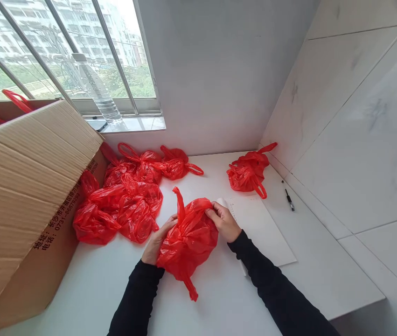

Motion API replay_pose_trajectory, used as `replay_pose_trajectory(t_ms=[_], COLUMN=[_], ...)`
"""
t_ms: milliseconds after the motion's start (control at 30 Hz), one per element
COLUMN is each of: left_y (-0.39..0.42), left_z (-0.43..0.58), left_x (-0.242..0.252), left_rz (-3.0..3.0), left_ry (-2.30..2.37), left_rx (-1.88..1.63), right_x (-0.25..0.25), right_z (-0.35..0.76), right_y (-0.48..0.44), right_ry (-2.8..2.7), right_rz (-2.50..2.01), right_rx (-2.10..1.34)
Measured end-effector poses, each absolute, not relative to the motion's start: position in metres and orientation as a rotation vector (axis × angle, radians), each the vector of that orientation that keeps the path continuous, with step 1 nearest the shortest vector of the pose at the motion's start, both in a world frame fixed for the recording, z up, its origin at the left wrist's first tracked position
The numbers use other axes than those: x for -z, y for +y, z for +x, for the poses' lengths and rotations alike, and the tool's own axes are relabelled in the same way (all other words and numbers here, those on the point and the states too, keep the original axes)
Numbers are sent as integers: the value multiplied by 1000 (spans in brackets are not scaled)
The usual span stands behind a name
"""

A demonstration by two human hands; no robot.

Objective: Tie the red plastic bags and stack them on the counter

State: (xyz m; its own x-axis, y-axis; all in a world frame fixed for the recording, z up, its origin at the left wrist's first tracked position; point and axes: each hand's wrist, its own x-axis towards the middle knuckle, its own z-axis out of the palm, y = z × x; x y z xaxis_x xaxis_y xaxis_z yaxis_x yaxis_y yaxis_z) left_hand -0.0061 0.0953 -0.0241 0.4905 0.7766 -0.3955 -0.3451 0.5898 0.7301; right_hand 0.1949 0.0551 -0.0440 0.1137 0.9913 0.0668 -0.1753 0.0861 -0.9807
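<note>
A knotted red plastic bag [193, 240] is held between my two hands above the white table [89, 289]. Along its left side lies my left hand [158, 242], partly hidden by the bag and supporting it. My right hand [224, 220] pinches the bag's upper right edge between thumb and fingers. The bag's two handle ends stick out, one upward and one toward me. What is inside does not show. Beneath and beyond my right hand lies an open paper notebook [264, 233] with some writing on it.
Several tied red bags [137, 207] cluster at the left beside a large cardboard box [26, 196], which has more red bags inside. Another red bag [249, 171] sits at the back right. A pen [289, 200] lies near the tiled wall. A water bottle [98, 91] stands on the windowsill.
</note>
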Motion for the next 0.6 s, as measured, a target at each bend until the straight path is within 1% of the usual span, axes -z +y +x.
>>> replay_pose_trajectory(t_ms=[133, 267, 467, 600], left_y=[83, 83, 90, 87], left_z=[4, 5, 7, 9], left_x=[22, 24, 29, 29], left_rz=[757, 915, 933, 890], left_ry=[681, 748, 847, 839], left_rx=[-708, -663, -809, -848], right_x=[44, 42, 33, 33], right_z=[193, 189, 184, 181], right_y=[54, 51, 45, 44], right_ry=[-1055, -1079, -1187, -1240], right_rz=[-1092, -1094, -990, -1030], right_rx=[-1151, -1162, -1262, -1211])
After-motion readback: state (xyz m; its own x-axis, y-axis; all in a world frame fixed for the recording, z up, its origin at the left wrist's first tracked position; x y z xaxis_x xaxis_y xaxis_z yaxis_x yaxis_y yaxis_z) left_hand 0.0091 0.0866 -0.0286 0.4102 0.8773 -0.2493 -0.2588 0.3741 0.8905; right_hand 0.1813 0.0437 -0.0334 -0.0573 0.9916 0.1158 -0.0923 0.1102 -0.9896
